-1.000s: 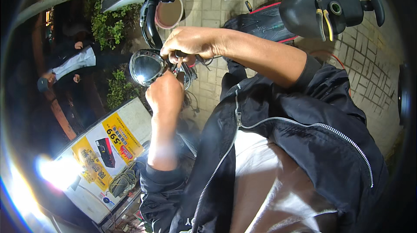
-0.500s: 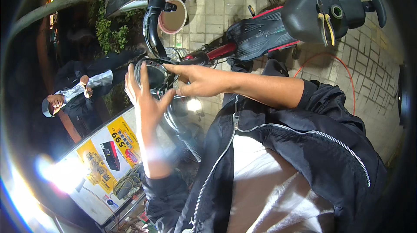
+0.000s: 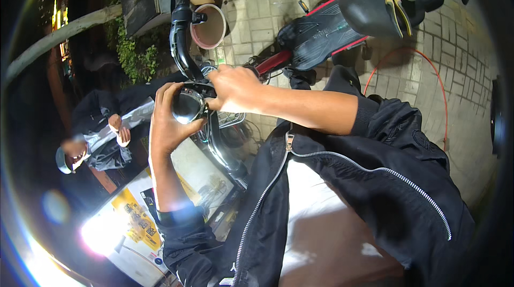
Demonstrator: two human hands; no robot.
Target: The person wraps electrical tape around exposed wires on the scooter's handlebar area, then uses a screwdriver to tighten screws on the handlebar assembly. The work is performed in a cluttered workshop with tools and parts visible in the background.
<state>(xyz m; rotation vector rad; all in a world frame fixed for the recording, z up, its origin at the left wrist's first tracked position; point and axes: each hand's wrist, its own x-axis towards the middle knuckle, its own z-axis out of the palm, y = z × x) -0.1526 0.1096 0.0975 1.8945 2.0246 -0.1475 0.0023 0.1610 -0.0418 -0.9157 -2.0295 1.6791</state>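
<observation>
Gripping round headlight (image 3: 187, 106): left hand (image 3: 168, 118); right hand (image 3: 235, 89), hold unclear; bucket (image 3: 205, 45) on paved ground (image 3: 257, 22).

The round housing (image 3: 187, 106) looks glossy, the seat (image 3: 365, 4) matt.

In front of me, the paved ground (image 3: 455, 67) carries a round bucket (image 3: 209, 27) and a curved red cable (image 3: 445, 106); on the black seat (image 3: 364, 3) lie yellow-handled pliers (image 3: 390, 2).
</observation>
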